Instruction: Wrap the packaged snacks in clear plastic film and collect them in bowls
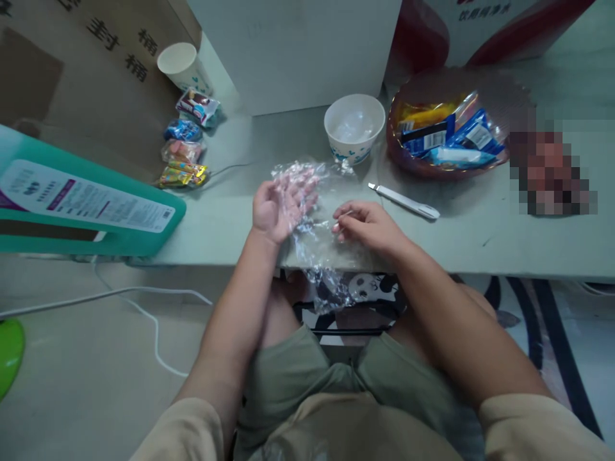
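Crinkled clear plastic film (319, 246) spreads over the front of the table and hangs down past its edge. My left hand (286, 202) is palm up with the fingers spread, and the film covers them; I cannot tell whether they are inside a bag. To the right, my right hand (368, 224) has thumb and fingers pinched together at the film's side. A white utility knife (403, 200) lies just beyond my right hand. Behind the film stands a white paper bowl (354, 125) with a blue leaf pattern.
A reddish translucent bowl (403, 144) holds several snack packets. Packaged snacks (185, 152) line the left, near a paper cup (180, 67). A teal jug (168, 234) lies at the left, beside a cardboard box (91, 77). A white box (302, 57) stands behind.
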A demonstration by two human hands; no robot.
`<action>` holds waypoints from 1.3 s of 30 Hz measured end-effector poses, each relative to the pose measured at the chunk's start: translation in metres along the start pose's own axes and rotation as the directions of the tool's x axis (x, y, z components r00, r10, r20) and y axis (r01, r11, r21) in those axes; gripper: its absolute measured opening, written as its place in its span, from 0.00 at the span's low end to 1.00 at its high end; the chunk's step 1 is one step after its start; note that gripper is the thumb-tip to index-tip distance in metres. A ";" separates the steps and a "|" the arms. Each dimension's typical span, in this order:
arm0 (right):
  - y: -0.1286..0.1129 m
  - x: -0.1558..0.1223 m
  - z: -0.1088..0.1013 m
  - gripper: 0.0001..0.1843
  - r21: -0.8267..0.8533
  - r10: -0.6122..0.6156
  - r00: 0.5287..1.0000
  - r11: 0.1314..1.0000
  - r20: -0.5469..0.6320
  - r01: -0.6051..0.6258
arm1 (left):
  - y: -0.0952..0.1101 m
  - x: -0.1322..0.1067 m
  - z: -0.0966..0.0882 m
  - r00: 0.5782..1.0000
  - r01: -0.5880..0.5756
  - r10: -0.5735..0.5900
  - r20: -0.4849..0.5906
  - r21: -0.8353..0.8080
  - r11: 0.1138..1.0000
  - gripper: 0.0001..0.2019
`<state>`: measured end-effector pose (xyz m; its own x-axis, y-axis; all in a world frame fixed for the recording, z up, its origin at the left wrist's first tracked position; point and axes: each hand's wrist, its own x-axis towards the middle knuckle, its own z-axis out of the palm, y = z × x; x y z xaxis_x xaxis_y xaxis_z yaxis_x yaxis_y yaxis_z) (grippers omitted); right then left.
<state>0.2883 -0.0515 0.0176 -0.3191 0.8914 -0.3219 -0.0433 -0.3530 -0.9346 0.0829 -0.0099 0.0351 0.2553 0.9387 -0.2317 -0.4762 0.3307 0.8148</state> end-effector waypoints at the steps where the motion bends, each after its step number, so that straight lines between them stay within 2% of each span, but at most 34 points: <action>1: 0.000 0.001 -0.001 0.02 0.013 -0.038 0.996 0.999 -0.078 0.039 | -0.002 0.001 -0.001 0.997 0.069 -0.070 0.038 0.021 0.997 0.24; 3: 0.002 0.004 -0.004 0.04 0.003 -0.119 0.974 0.993 -0.195 0.122 | -0.005 0.002 -0.001 0.976 0.171 -0.190 0.105 0.167 0.971 0.29; 4: 0.003 0.005 -0.007 0.06 -0.010 -0.156 0.959 0.987 -0.235 0.158 | -0.008 0.001 -0.001 0.968 0.187 -0.225 0.112 0.279 0.942 0.28; 6: 0.006 0.007 -0.011 0.08 -0.052 -0.222 0.935 0.975 -0.276 0.217 | -0.011 -0.001 0.002 0.968 0.163 -0.235 0.083 0.502 0.849 0.22; 8: 0.009 0.007 -0.014 0.08 -0.128 -0.321 0.900 0.947 -0.295 0.296 | -0.013 -0.003 0.004 0.979 0.112 -0.195 0.064 0.629 0.769 0.16; 10: 0.009 0.004 -0.017 0.10 -0.234 -0.452 0.842 0.888 -0.295 0.395 | -0.014 -0.003 0.005 0.984 0.065 -0.154 0.089 0.627 0.776 0.13; 13: 0.008 -0.002 -0.019 0.12 -0.370 -0.621 0.729 0.775 -0.289 0.513 | -0.014 0.000 0.004 0.988 0.036 -0.107 0.111 0.510 0.859 0.11; 15: 0.009 -0.004 -0.021 0.11 -0.412 -0.662 0.693 0.738 -0.286 0.535 | -0.014 0.001 0.003 0.994 0.033 -0.075 0.081 0.429 0.903 0.04; 16: 0.011 -0.003 -0.022 0.10 -0.411 -0.660 0.695 0.739 -0.284 0.534 | -0.013 0.002 0.003 0.996 0.029 -0.059 0.064 0.392 0.919 0.02; 17: 0.013 -0.002 -0.023 0.10 -0.397 -0.648 0.707 0.750 -0.284 0.528 | -0.012 0.002 0.003 0.998 0.020 -0.040 0.048 0.360 0.933 0.04; 21: 0.024 0.007 -0.025 0.29 -0.251 -0.532 0.791 0.845 -0.301 0.472 | -0.006 0.001 0.005 1.000 -0.025 0.019 0.024 0.319 0.947 0.08; 22: 0.025 0.008 -0.024 0.29 -0.223 -0.496 0.816 0.867 -0.296 0.446 | -0.005 0.000 0.005 0.999 -0.032 0.024 0.027 0.332 0.943 0.09; 24: 0.025 0.010 -0.022 0.20 -0.205 -0.442 0.849 0.895 -0.289 0.396 | -0.003 -0.001 0.005 0.999 -0.036 0.023 0.039 0.386 0.922 0.10; 25: 0.024 0.010 -0.021 0.14 -0.209 -0.431 0.851 0.900 -0.301 0.382 | -0.002 -0.001 0.004 0.999 -0.039 0.024 0.042 0.425 0.904 0.10; 26: 0.023 0.011 -0.021 0.10 -0.213 -0.427 0.845 0.903 -0.324 0.374 | -0.002 -0.002 0.002 0.999 -0.046 0.030 0.042 0.468 0.883 0.11; 28: 0.020 0.012 -0.020 0.08 -0.186 -0.411 0.823 0.912 -0.392 0.367 | -0.004 -0.001 -0.002 0.998 -0.069 0.054 0.043 0.541 0.838 0.12; 31: 0.020 0.016 -0.026 0.16 -0.055 -0.326 0.806 0.937 -0.494 0.345 | -0.008 0.001 -0.009 0.996 -0.090 0.081 0.041 0.566 0.819 0.12; 33: 0.022 0.020 -0.031 0.20 0.044 -0.269 0.813 0.940 -0.517 0.339 | -0.011 0.004 -0.014 0.994 -0.107 0.092 0.054 0.557 0.823 0.12; 36: 0.026 0.021 -0.036 0.26 0.091 -0.243 0.844 0.942 -0.479 0.323 | -0.013 0.007 -0.018 0.984 -0.179 0.153 0.093 0.551 0.815 0.10; 39: 0.029 0.015 -0.033 0.45 -0.003 -0.270 0.877 0.956 -0.396 0.293 | -0.013 0.006 -0.017 0.963 -0.261 0.253 0.091 0.542 0.799 0.11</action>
<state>0.3138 -0.0385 -0.0192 0.1069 0.9902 -0.0899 -0.1316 -0.0755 -0.9884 0.0759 -0.0068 0.0141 0.2017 0.9789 0.0310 0.0089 -0.0335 0.9994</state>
